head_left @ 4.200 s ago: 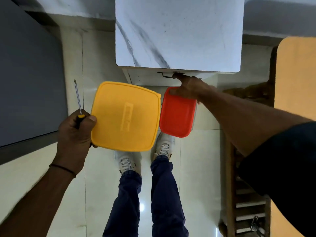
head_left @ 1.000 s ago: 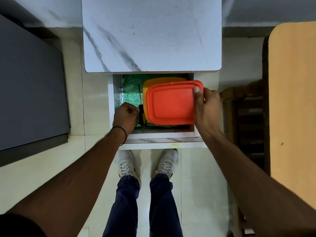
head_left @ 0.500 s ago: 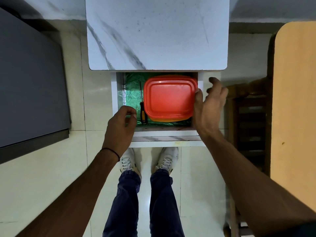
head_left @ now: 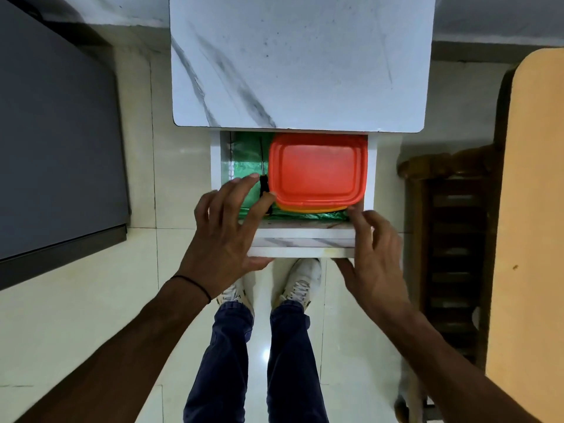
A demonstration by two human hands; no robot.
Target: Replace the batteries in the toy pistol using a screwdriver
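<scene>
So the screwdriver (head_left: 263, 187) is lying in the open drawer (head_left: 305, 244) just above the middle of the frame. It has a thin metal shaft pointing toward the back and a dark handle toward the front, squeezed into the gap between the green liner (head_left: 244, 154) and the red container lid (head_left: 317, 169). It's a slim one, and the lower handle is partly hidden behind fingers, so I can't make out much more. The red-lidded container sits on top of an orange one (head_left: 308, 209) that peeks out along its front edge; stacking them is probably what leaves that strip free for the tool. The toy pistol isn't in view anywhere, so no idea about the batteries. The left hand (head_left: 225, 230) is spread loose over the drawer front with the thumb tucked under the edge. Its fingertips are right by the handle, maybe brushing it, but they aren't gripping it. The right hand (head_left: 375, 254) does the same at the drawer's right corner, fingers relaxed and grasping nothing. My guess is both are set to push the drawer shut, with the tools put away. Above it is the marble-look tabletop (head_left: 299, 62), then a wooden chair (head_left: 451, 209) at right, a grey panel (head_left: 55, 132) at left, and white sneakers (head_left: 302, 282) on the tiles below.
</scene>
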